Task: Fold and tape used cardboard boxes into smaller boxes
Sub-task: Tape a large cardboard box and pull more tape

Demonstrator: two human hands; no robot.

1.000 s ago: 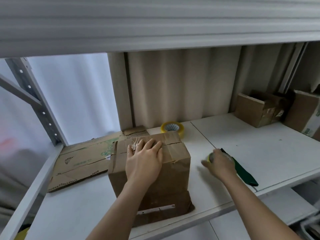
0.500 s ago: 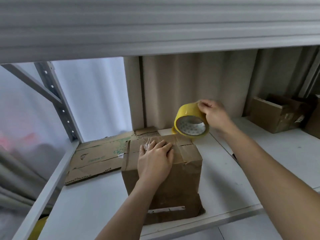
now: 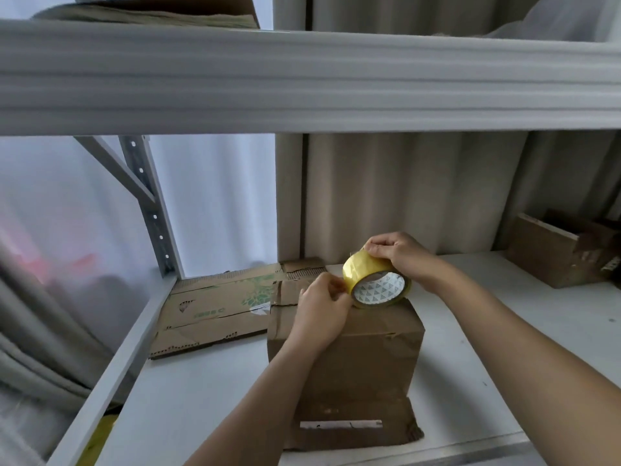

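Tape point(image 3: 378, 284) now at frame centre over box point(image 3: 349, 348): right hand point(image 3: 398, 255) grips roll, left hand point(image 3: 322, 312) off the flaps, picking its edge (taping next).

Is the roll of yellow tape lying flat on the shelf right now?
No, the yellow tape roll is held up by the right hand just over the cardboard box, while the left hand pinches at its edge.

a brown cardboard box point(image 3: 363, 361) stands upright on the white shelf point(image 3: 201, 398), flaps folded shut. a yellow tape roll point(image 3: 376, 284) rests tilted on its top. a flattened cardboard sheet point(image 3: 215, 311) lies just left.
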